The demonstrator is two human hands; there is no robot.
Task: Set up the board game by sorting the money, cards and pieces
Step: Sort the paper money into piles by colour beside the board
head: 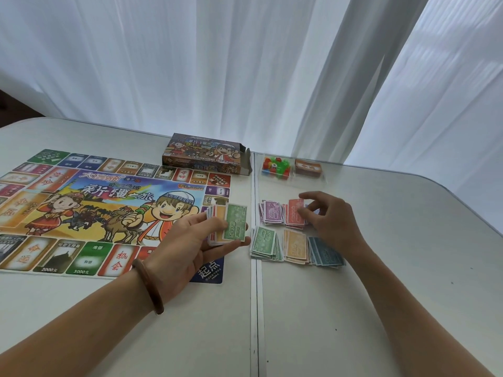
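1. Left hand (190, 240) grips the unsorted stack (234, 224), green 500 on top, over the board (95, 208) corner. It's thin paper: light, slippery, quick to fan.
2. Right hand (330, 221) hovers at the red pile (295, 214) with fingers (313, 195) curled. Pinching a note? Cannot tell.
3. Best peel notes off by a short edge.
4. Sorted piles (295, 247) crowd together beside the table (408, 295) seam, with open room to the right.

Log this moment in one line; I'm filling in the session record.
phase: sorting money | left hand: holds bill stack, green 500 on top | right hand: over red pile, empty
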